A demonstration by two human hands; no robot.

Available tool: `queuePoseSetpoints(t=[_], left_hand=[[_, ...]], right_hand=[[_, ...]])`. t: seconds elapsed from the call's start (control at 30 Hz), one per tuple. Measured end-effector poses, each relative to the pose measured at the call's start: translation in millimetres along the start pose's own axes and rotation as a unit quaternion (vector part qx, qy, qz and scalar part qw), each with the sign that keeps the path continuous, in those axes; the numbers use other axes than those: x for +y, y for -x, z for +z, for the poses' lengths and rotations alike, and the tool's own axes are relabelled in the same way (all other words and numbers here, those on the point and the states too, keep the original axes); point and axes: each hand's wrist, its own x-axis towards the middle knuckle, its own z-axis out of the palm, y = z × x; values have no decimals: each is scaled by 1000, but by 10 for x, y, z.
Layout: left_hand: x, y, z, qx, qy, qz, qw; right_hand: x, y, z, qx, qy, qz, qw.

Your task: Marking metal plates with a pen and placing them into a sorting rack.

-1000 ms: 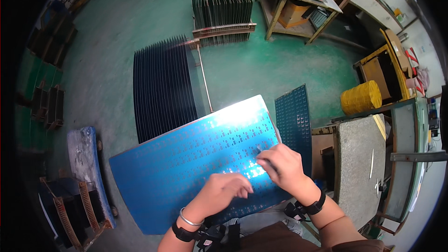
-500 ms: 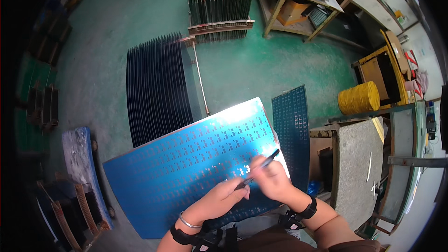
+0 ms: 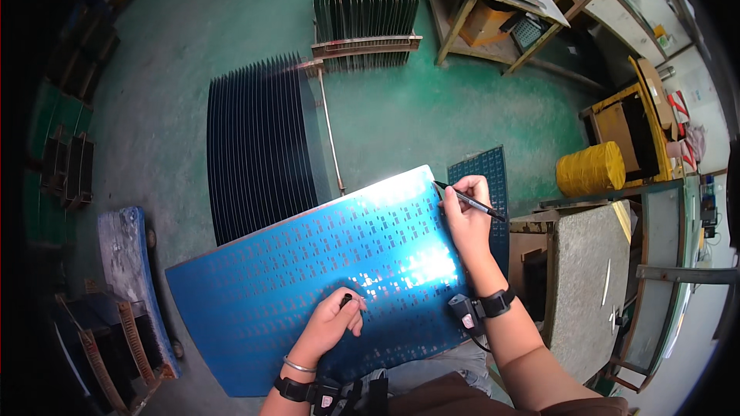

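Note:
A large blue panel (image 3: 308, 270) with rows of small copper-coloured rectangles slants in front of me, its far right corner shining with glare. My right hand (image 3: 467, 212) is closed round a black marker pen (image 3: 482, 206), whose tip is at the panel's right edge, close to that far corner. Whether the tip touches the surface I cannot tell. Over the lower middle of the panel, my left hand (image 3: 339, 320) is curled round a small black pen cap (image 3: 346, 300), with the other fingers loosely bent. Both wrists wear black straps.
Beyond the panel, a rack of dark upright panels (image 3: 262, 139) stands on the green floor, with another rack (image 3: 362, 0) farther off. A second patterned panel (image 3: 486, 169) leans at the right. Also rightward are a grey-topped table (image 3: 590, 285) and a yellow roll (image 3: 590, 169).
The marker has come apart from its cap. My right hand has moved up with the marker to the panel's far right corner; my left hand has drawn slightly left with the cap.

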Motion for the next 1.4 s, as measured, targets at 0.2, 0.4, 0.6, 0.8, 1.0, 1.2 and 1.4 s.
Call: queuePoseSetpoints(t=[0.2, 0.4, 0.6, 0.8, 1.0, 1.2, 1.4], left_hand=[[47, -7, 0, 29, 16, 15, 999], [62, -22, -2, 44, 21, 7, 999], [70, -38, -38, 19, 33, -23, 999], [23, -34, -74, 10, 57, -15, 998], [26, -37, -84, 8, 54, -17, 998], [41, -38, -76, 15, 60, -16, 998], [21, -50, -75, 10, 65, -11, 998]], right_hand=[[49, -21, 68, 15, -11, -10, 1000], [-96, -21, 130, 32, 45, -42, 998], [-106, -43, 141, 37, 90, -51, 994], [-114, -45, 161, 34, 98, -59, 993], [-108, -55, 179, 28, 96, -44, 994], [22, -26, 129, 58, -2, 13, 998], [-47, -14, 111, 45, 28, -19, 998]])
